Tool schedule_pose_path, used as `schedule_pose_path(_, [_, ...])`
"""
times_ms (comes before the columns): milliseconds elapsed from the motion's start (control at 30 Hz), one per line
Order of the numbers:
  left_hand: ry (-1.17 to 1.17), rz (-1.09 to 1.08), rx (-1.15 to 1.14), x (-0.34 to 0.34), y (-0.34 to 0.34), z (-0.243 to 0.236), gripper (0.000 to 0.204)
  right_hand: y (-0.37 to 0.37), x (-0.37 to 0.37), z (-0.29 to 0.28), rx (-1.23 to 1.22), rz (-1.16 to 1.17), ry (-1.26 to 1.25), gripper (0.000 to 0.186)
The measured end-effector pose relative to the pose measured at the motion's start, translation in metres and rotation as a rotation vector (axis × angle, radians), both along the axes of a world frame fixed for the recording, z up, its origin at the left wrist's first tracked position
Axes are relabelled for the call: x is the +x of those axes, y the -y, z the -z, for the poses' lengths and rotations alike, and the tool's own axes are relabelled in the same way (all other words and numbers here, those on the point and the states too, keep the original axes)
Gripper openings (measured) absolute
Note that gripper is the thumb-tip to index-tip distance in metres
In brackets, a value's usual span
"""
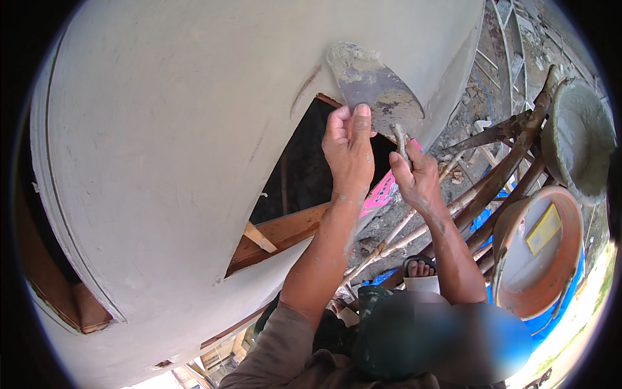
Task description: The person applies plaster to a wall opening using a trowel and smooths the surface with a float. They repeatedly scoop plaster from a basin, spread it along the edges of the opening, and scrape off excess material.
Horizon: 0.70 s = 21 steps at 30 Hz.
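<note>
A steel trowel (382, 91) with a broad curved blade is held up against the pale plastered wall (175, 129). Wet grey mortar clings to the blade's far tip, and smears cover its face. My left hand (352, 152) pinches the blade's near left edge, thumb on top and fingers curled beneath. The trowel's mortar-crusted handle sits in my right hand (418, 178), whose fingers are wrapped round it. Just behind my left hand is a dark angular opening (291, 165) in the wall, edged with brown wood.
At the right, a grey basin (556, 133) holds wet mortar, and an orange tub (504, 230) has a yellow rectangular piece in it. Wooden poles (492, 188) run beside them above rubble-strewn ground. A ladder (515, 48) lies at far right. My sandalled foot (420, 268) shows below.
</note>
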<state>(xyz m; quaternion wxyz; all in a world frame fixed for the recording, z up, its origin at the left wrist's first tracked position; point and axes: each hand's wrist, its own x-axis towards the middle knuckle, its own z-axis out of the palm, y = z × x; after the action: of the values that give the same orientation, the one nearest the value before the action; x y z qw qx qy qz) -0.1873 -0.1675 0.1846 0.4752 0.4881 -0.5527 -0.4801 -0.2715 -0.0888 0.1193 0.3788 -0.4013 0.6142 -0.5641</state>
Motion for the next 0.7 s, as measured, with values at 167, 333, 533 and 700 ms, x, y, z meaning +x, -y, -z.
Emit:
schedule_pose_path(167, [0.016,-0.042,-0.044,0.013,0.002,0.003,0.027,0.004,0.005,-0.005,-0.022,-0.034,-0.036,0.038])
schedule_pose_path(333, [-0.076,-0.055,-0.042,0.02,-0.018,0.021,0.025,-0.012,0.004,0.008,-0.045,-0.053,-0.158,0.038])
schedule_pose_path(533, [0.023,-0.003,-0.007,0.009,0.004,0.012,0.026,0.002,0.0,0.005,0.04,0.002,-0.083,0.035])
schedule_pose_path(700, [-0.061,-0.081,0.02,0.029,-0.019,0.023,0.027,-0.012,0.0,0.005,-0.05,-0.055,-0.256,0.035])
